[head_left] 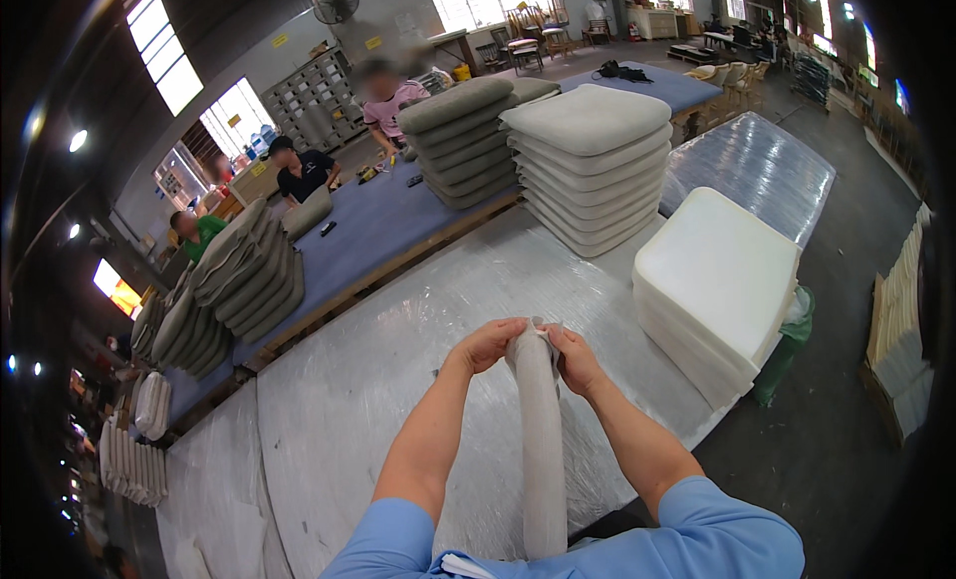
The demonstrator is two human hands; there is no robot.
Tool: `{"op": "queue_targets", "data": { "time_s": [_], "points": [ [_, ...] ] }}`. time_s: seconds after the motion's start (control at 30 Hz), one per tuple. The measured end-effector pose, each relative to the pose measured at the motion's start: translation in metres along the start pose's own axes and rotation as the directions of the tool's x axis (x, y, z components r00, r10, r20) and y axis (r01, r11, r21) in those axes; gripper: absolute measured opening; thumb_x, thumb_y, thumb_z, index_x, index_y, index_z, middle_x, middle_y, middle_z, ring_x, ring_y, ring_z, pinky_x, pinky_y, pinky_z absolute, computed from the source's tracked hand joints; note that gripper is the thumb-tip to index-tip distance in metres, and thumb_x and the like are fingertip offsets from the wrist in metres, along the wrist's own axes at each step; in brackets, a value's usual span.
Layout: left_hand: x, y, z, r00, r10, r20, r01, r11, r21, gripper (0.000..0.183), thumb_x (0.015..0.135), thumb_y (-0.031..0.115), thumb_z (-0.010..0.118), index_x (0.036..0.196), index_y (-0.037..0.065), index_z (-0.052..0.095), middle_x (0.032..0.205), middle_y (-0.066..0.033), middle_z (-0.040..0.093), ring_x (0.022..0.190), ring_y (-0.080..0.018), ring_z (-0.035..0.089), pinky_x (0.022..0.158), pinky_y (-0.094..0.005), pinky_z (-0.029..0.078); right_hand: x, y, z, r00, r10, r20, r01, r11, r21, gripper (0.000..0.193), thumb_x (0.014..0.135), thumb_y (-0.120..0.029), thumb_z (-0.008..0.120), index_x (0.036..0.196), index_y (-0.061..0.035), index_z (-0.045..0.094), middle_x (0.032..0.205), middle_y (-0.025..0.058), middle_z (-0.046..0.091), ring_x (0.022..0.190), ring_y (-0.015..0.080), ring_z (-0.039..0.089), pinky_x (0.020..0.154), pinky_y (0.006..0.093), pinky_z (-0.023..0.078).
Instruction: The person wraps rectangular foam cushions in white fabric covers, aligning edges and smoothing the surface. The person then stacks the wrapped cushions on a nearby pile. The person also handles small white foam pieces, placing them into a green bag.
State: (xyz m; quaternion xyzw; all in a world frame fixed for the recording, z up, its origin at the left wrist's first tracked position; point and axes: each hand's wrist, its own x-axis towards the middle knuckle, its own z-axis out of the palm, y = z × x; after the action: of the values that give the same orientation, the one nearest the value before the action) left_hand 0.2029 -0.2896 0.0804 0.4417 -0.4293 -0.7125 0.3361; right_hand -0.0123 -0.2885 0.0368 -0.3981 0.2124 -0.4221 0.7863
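A pale grey fabric-covered seat cushion (544,450) stands on edge against my body, seen edge-on. My left hand (487,344) grips its far top edge from the left. My right hand (573,358) pinches the same edge from the right. Both hands close on the fabric at the cushion's top. The cushion rests over the plastic-covered table (368,380) in front of me.
A stack of bare white foam pads (719,285) sits at my right. Behind it stand a stack of covered light cushions (590,166) and a darker grey stack (458,139). More grey cushions (249,275) lean at left. Several people work at the blue table (383,221) beyond.
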Motion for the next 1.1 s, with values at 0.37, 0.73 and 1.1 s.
{"op": "queue_targets", "data": {
  "time_s": [0.37,0.73,1.1],
  "points": [
    [0.008,-0.007,0.013,0.838,0.444,-0.318,-0.355,0.885,0.302,0.029,0.104,0.034,0.065,0.097,0.007,0.071,0.087,0.0027,0.064,0.083,-0.0093,0.055,0.078,-0.0274,0.046,0.004,0.017,0.005,0.991,0.014,-0.133,-0.022,0.998,-0.055,0.044,0.105,-0.046,0.058,0.108,-0.0034,0.071,0.094,0.0015,0.069,0.083,0.0113,0.061,0.077,0.0304,0.050],
    [0.016,-0.026,0.016,0.614,0.577,-0.539,-0.305,0.803,0.513,0.034,0.106,0.029,0.059,0.079,0.010,0.060,0.073,0.0061,0.052,0.067,-0.0084,0.044,0.059,-0.0290,0.039,0.009,0.016,0.035,0.986,-0.008,-0.165,-0.035,0.966,-0.256,0.038,0.106,-0.038,0.058,0.095,-0.0047,0.071,0.083,-0.0015,0.066,0.071,0.0091,0.057,0.067,0.0277,0.047],
    [-0.035,-0.007,0.058,0.908,0.244,-0.341,-0.169,0.957,0.235,0.045,0.103,0.048,0.059,0.109,0.004,0.067,0.099,-0.0028,0.065,0.092,-0.0122,0.057,0.084,-0.0303,0.048,0.041,0.000,0.034,0.814,-0.469,-0.343,0.215,0.791,-0.572,0.040,0.102,-0.032,0.063,0.079,-0.0004,0.067,0.064,0.0036,0.059,0.063,0.0098,0.050,0.060,0.0323,0.043]
  ]
}}
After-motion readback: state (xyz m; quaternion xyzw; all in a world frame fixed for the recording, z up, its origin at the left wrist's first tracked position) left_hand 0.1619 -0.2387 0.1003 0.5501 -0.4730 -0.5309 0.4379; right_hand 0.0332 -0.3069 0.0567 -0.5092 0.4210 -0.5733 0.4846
